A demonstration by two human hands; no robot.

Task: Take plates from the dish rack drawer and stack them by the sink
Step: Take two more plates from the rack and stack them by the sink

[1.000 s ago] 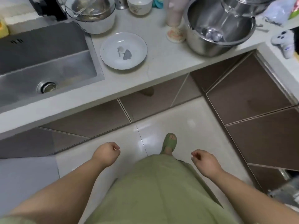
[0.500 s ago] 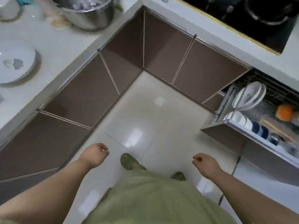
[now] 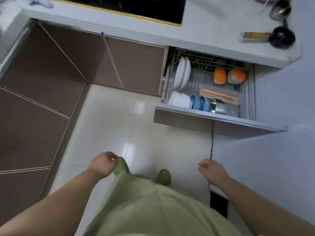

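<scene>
The dish rack drawer [image 3: 213, 116] stands pulled out under the counter at the right. White plates [image 3: 183, 73] stand on edge at its back left, with white bowls [image 3: 180, 99] and blue bowls [image 3: 200, 102] in front. My left hand [image 3: 103, 165] hangs low over the floor, fingers curled and holding nothing. My right hand [image 3: 211, 170] is also curled and holding nothing, well short of the drawer. The sink and the plate beside it are out of view.
Two orange containers [image 3: 229, 75], chopsticks [image 3: 219, 97] and a steel cup [image 3: 219, 107] also sit in the drawer. A black hob [image 3: 129, 7] and a small black pan [image 3: 279, 39] are on the white counter. Brown cabinet doors [image 3: 51, 68] line the corner at left.
The view has swung right from the sink and its plate to the open drawer, which is now nearer and more central. Both hands stay low and curled.
</scene>
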